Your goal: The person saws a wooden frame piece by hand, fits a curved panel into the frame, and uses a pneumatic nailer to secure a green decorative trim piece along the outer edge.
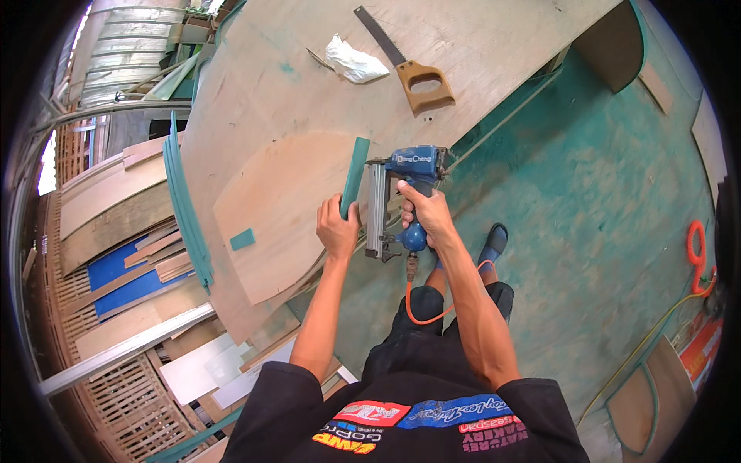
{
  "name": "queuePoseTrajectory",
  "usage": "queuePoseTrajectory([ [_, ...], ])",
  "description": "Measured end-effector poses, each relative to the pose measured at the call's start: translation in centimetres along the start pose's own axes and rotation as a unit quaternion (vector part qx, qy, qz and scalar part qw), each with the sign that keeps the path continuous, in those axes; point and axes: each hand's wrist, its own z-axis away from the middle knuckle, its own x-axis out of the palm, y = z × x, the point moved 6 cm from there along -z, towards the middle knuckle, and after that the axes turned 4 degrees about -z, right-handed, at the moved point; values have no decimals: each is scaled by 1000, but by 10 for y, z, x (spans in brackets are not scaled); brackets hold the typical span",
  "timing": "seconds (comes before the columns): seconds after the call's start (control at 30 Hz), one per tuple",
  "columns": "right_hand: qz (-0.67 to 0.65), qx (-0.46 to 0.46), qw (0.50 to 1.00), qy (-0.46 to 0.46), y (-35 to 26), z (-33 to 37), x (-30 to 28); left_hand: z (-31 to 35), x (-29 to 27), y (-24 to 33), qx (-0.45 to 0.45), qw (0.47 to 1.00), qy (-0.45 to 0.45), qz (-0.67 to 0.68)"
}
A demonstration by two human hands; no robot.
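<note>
My left hand [337, 229] grips the near end of a narrow green strip [356, 171] standing against the edge of a curved plywood piece [278, 208]. My right hand [426, 214] holds the handle of a blue pneumatic nail gun [404, 181], its metal magazine [376, 208] pressed beside the strip. An orange air hose [421, 309] hangs from the gun's handle past my legs.
A large plywood sheet [324, 100] serves as the work surface, with a handsaw [407, 65], a crumpled white bag [353, 62] and a small green offcut [242, 239] on it. Green strips [185, 208] and stacked boards [123, 231] lie left. The green floor [587, 224] has an orange cord [697, 258].
</note>
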Motion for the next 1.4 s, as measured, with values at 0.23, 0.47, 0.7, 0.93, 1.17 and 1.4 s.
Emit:
queuePoseTrajectory([
  [0.23, 11, -34, 999, 9, 16, -9, -3, -3, 14, 6, 33, 999, 7, 27],
  [0.47, 17, -52, 998, 15, 19, 7, 6, -6, 9, 3, 63, 996, 20, 52],
  [0.7, 10, -71, 997, 36, 48, 17, 8, -5, 2, -2, 104, 992, 19, 74],
  [0.93, 5, -85, 995, 47, 49, 14, 7, -3, 1, -3, 113, 991, -16, 65],
  [1.17, -5, -105, 993, 56, 53, 15, 7, 16, -8, -13, 90, 993, -12, 69],
  [1.4, -5, -99, 993, 71, 53, 15, 9, 9, -7, -19, 108, 990, -15, 91],
])
